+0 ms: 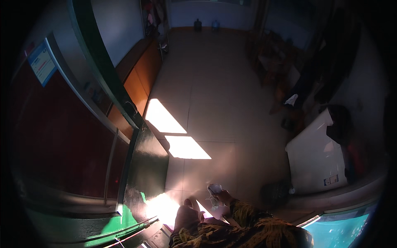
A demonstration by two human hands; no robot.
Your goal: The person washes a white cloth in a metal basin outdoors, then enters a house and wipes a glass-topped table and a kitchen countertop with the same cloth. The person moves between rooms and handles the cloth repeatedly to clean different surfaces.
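Note:
My right hand (224, 197) reaches forward from a dark, yellow-patterned sleeve, low in the picture. It is closed on a small white item (214, 188) with thin, string-like loops hanging from it; its exact kind cannot be made out. What seems to be my left hand (201, 216) is close to my body, partly hidden by clothing and shadow, beside a bright white and pinkish patch. Whether it holds anything cannot be told. Left of my legs stands an open green door (145, 164), with a metal hasp or handle on its edge.
Sunlit patches lie on the tiled floor (211, 117). A wooden cabinet (139, 80) lines the left wall. Dark wooden furniture (273, 62) and a white appliance or box (316, 155) stand at right. Two large water bottles (215, 25) are by the far wall. A green sill lies below left.

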